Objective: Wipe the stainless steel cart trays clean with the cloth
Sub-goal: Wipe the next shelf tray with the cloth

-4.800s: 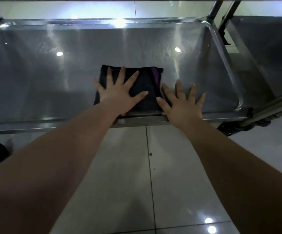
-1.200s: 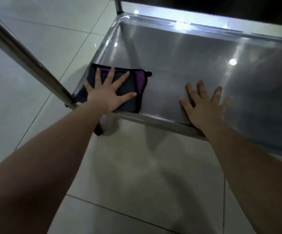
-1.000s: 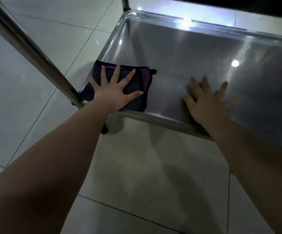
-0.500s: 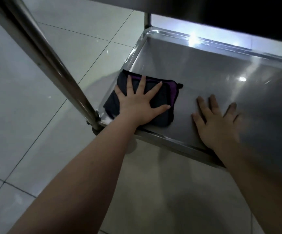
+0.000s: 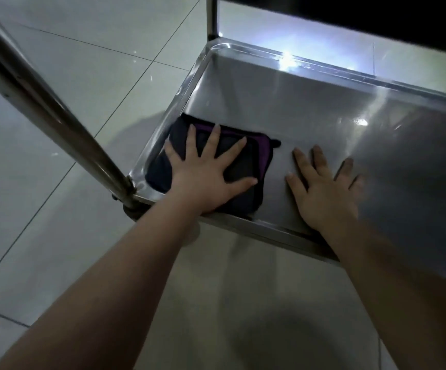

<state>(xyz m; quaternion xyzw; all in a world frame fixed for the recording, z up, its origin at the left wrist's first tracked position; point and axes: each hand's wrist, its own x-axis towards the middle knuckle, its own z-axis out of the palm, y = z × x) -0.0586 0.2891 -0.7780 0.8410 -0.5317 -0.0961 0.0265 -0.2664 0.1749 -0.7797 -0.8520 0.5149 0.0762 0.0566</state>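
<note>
- Stainless steel tray (image 5: pixel 310 102): low shelf of a cart, raised rim, bright glare on far edge.
- Cloth (image 5: pixel 232 166): dark, folded, purple edging; lies in the tray's near left corner.
- Left hand (image 5: pixel 203 177): flat, fingers spread, pressing the cloth.
- Right hand (image 5: pixel 326 190): flat, fingers spread, on bare tray just beside the cloth.
- Cart post (image 5: pixel 43 113): steel tube, meeting that corner.
- Floor (image 5: pixel 69 62): pale glossy tiles.

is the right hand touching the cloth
Apart. The head view shows bare tray between the right hand and the cloth, under the left hand.
</note>
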